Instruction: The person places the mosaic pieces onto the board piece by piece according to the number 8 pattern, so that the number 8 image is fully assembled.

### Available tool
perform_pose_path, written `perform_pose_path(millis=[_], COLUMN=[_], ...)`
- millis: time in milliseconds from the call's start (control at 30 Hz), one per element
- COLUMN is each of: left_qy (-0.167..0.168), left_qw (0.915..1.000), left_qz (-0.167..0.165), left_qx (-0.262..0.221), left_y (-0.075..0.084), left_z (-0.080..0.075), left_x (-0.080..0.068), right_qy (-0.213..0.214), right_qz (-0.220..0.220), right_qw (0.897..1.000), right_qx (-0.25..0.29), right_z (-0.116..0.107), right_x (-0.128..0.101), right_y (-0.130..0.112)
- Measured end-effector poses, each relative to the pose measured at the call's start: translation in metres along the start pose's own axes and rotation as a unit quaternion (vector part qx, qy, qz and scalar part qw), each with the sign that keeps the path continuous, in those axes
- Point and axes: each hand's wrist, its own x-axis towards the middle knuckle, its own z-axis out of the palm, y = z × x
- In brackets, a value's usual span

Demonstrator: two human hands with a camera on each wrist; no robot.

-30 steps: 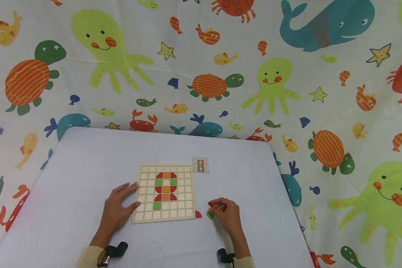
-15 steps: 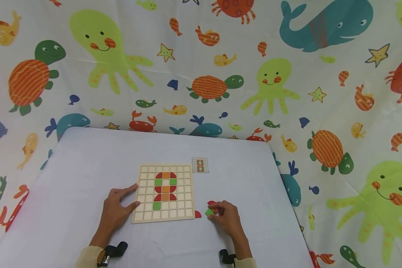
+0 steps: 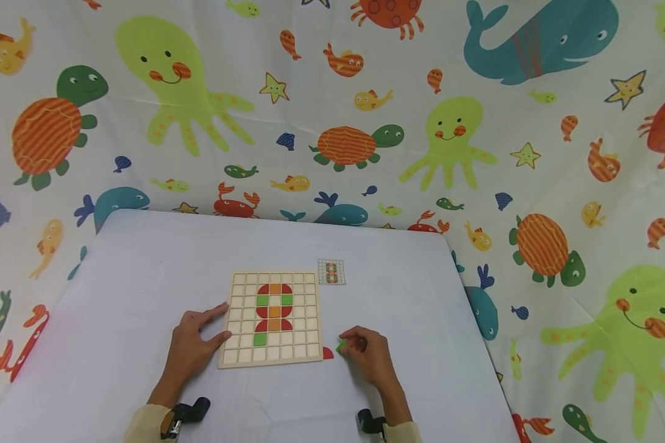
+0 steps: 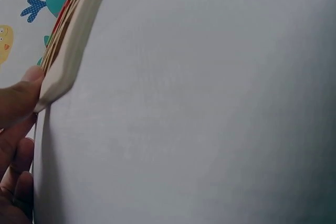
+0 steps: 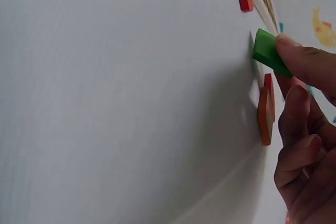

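A wooden grid board (image 3: 244, 356) lies on the white table, with red, orange and green tiles set in its middle squares. My left hand (image 3: 191, 344) touches the board's left edge with thumb and index finger spread apart; in the left wrist view the thumb (image 4: 29, 90) rests at its corner. To the right of the board, my right hand (image 3: 368, 355) pinches a green square tile (image 5: 268, 51) between thumb and finger, above the table. A red rounded tile (image 3: 328, 352) lies against the board's lower right corner. Below the right hand lies an orange tile (image 5: 265, 116) beside another red piece (image 5: 269, 83).
A small pattern card (image 3: 332, 272) with a printed grid lies at the board's upper right corner. Behind the table (image 3: 161, 258) hangs a cloth (image 3: 288, 123) with sea animals. Each wrist wears a black camera (image 3: 193, 410).
My right hand has picked up the green tile and moved slightly left and up with it, towards the board. The left hand stays at the board's edge.
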Motion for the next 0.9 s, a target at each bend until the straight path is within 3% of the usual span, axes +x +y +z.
perform_pose_path(millis=[200, 400, 600, 900], left_qy=[-0.007, -0.009, -0.007, -0.007], left_qw=[0.9998, 0.9998, 0.9998, 0.9998], left_qz=[-0.016, -0.016, -0.017, -0.018], left_qx=[0.001, 0.001, 0.004, 0.003], left_y=[0.002, 0.003, 0.001, 0.003], left_z=[0.000, -0.001, 0.000, 0.001], left_x=[0.000, 0.000, 0.000, -0.001], right_qy=[0.000, 0.001, -0.001, -0.007], right_qz=[-0.012, -0.003, 0.003, 0.010], right_qw=[1.000, 0.999, 0.997, 0.997], right_qx=[0.007, 0.047, 0.074, 0.070], right_z=[0.007, 0.017, 0.036, 0.067], right_x=[0.005, 0.012, 0.018, 0.024], right_y=[-0.009, -0.027, -0.045, -0.065])
